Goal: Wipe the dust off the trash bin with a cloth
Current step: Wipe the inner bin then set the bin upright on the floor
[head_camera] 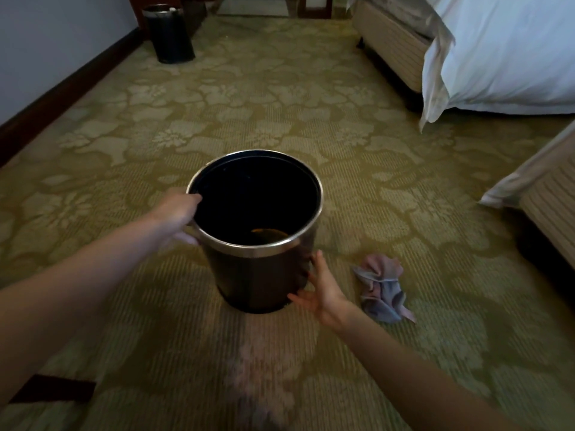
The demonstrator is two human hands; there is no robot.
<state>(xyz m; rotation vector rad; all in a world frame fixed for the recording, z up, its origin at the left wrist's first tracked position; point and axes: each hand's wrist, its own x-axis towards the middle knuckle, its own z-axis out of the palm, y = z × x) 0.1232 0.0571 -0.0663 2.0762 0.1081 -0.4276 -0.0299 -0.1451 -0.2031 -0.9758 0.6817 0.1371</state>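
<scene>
**Bin steadied by both hands, cloth lying unused beside it**

From my remote seat I see the trash bin, a dark round one with a metal rim, standing upright on the patterned carpet. The left grip holds the rim on the bin's left side, thumb hooked over the edge into the opening and fingers curled under it outside. I read that as the anchoring hold that stops the light bin from sliding or tipping.

The right grip is wide, fingers spread, palm turned to the lower wall on the bin's right. The fingertips look to be touching the wall. It seems to brace or turn the bin and carries nothing.

The cloth, crumpled, pinkish-grey, lies on the carpet just right of the bin, beyond the right grip and apart from it. It sits within easy reach of that free hand, so I judge that wiping has not yet begun and that picking it up comes next.

A second dark bin stands well beyond the trash bin, by the wall. A bed with white linen lies far off to the bin's right.
</scene>
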